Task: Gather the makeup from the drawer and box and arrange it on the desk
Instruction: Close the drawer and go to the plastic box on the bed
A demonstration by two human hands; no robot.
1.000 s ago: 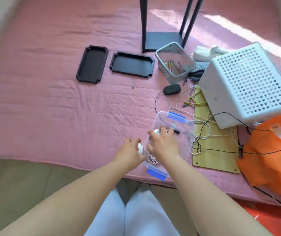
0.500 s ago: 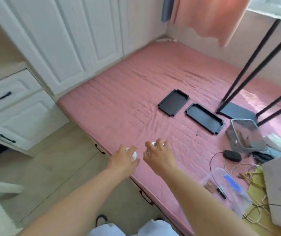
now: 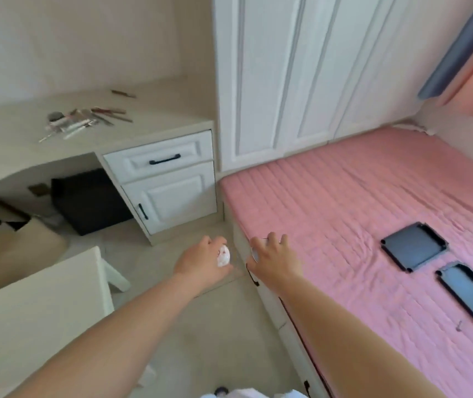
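My left hand (image 3: pixel 203 261) grips a small round white compact with a red pattern (image 3: pixel 224 255). My right hand (image 3: pixel 272 257) curls round a second small round item (image 3: pixel 256 252); only its thin pale rim shows. Both hands hover over the floor beside the bed's corner. The cream desk (image 3: pixel 14 147) stands at the upper left, well beyond both hands. A cluster of pencils, tubes and other makeup (image 3: pixel 83 120) lies on its top. Its white drawer (image 3: pixel 160 158) with a black handle is closed.
A pink-covered bed (image 3: pixel 358 211) fills the right, with two black trays (image 3: pixel 414 245) on it. White wardrobe doors (image 3: pixel 287 76) rise behind. A black box (image 3: pixel 89 201) sits under the desk, a cardboard box (image 3: pixel 5 234) at the left, a white stool (image 3: pixel 37 305) in front.
The view has swung left from the bed's clear box to the desk. Both hands lifted away from the box, each carrying a small round item, and now hang over the floor.
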